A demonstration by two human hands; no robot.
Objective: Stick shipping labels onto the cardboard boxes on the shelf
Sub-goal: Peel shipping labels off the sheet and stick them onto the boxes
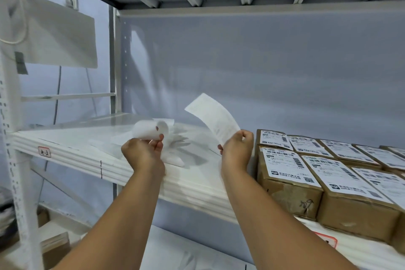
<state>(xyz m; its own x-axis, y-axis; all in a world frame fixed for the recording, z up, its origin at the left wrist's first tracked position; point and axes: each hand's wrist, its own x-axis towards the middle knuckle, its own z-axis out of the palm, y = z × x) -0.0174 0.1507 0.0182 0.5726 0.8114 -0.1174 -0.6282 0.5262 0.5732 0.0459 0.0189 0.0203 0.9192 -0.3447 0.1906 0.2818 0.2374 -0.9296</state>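
1. Left grip point(143, 152): raised, back of the hand toward the camera, fingers curled, fingertips and thumb pinching a label roll point(148, 130) from below.
2. Right grip point(237, 149): level with the left and apart from it, fingers curled, pinching the lower end of a label strip point(215, 118).
3. Left forearm point(129, 199) and right forearm point(256, 199): bare, extended forward and upward, converging slightly toward the wrists.

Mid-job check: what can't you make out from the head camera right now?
- Label strip in the right hand: head view, print too faint and blurred to read.
- Label roll in the left hand: head view, its own coil hides how much remains.
- Cardboard boxes: head view, the right frame edge cuts the row, so any unlabelled box is unseen.
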